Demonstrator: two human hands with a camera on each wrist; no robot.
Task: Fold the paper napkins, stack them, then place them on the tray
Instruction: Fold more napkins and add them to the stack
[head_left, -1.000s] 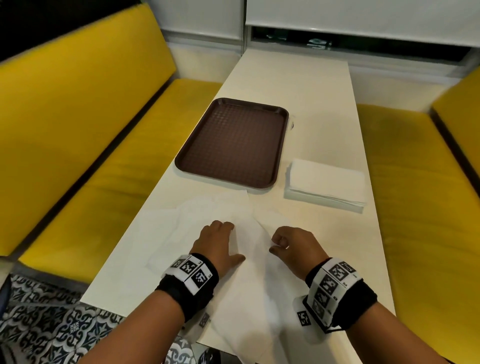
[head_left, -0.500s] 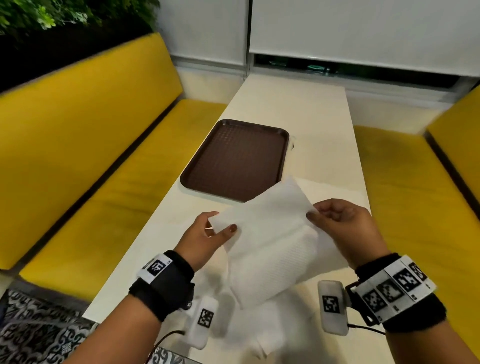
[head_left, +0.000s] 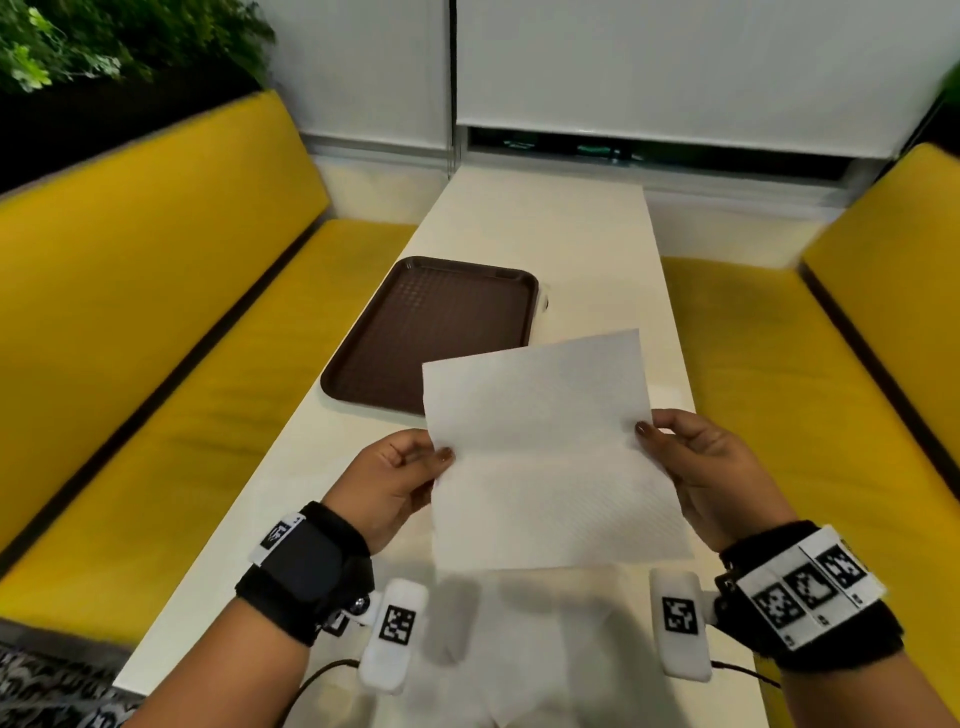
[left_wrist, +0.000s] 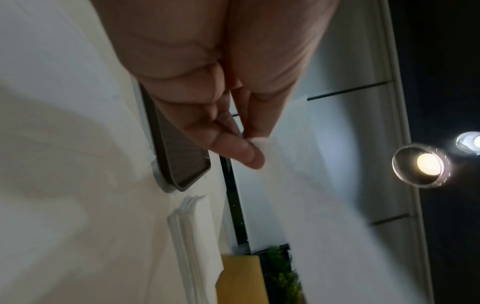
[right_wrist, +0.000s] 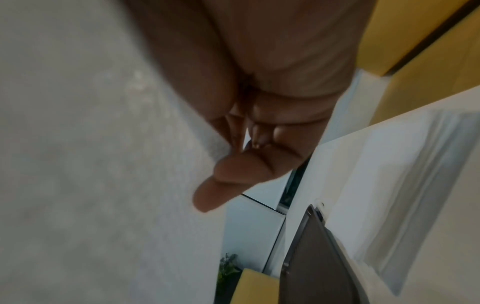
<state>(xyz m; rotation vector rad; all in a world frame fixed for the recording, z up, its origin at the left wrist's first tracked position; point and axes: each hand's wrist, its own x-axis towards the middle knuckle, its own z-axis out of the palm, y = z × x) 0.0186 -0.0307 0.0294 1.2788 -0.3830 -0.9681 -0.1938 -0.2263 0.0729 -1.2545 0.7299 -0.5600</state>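
I hold one white paper napkin (head_left: 550, 452) up in the air above the table, spread flat with a faint crease across its middle. My left hand (head_left: 441, 457) pinches its left edge between thumb and fingers, and my right hand (head_left: 647, 428) pinches the right edge. The left wrist view shows the same pinch of the left hand (left_wrist: 249, 144) on the napkin (left_wrist: 311, 205); in the right wrist view the right hand (right_wrist: 228, 164) grips the napkin (right_wrist: 91, 164). The brown tray (head_left: 436, 332) lies bare behind it. A stack of folded napkins (left_wrist: 192, 236) sits right of the tray, hidden in the head view.
More loose white napkins (head_left: 545, 649) lie on the white table (head_left: 540, 228) under my wrists. Yellow benches (head_left: 156, 322) run along both long sides. A window wall with blinds closes the far end, and plants stand behind the left bench.
Both hands lifted one napkin off the table pile. It went from tilted and slack to held up flat and square between my hands, and my view tipped upward.
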